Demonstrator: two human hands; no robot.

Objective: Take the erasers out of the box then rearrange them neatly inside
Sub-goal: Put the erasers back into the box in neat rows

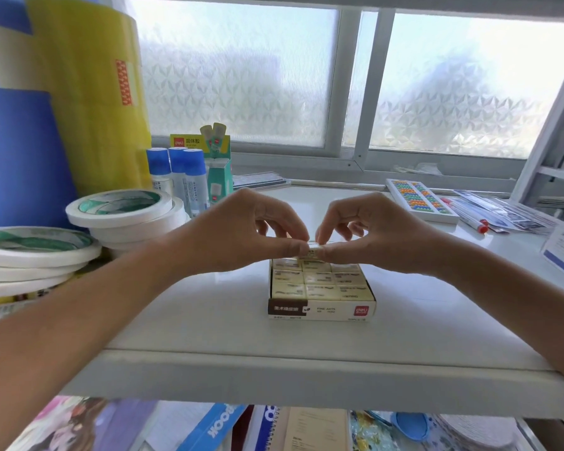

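Tape rolls (121, 208) stacked at 9 o'clock of box (321, 309); glue sticks (178, 175) at 10 o'clock; bead abacus (420, 200) and markers (468, 216) at 2 o'clock. Left hand (241, 232) and right hand (381, 234) meet above box's far edge; thumb and fingertips of each clamped on one eraser (311, 250), hiding far row. Erasers in box (316, 281) lie in neat rows. White shelf (209, 320); frosted window (241, 70) behind.

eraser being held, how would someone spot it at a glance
On the white shelf, find the cream cardboard box of erasers. Just above its far end, the left hand and right hand pinch one small cream eraser, the only one lifted.
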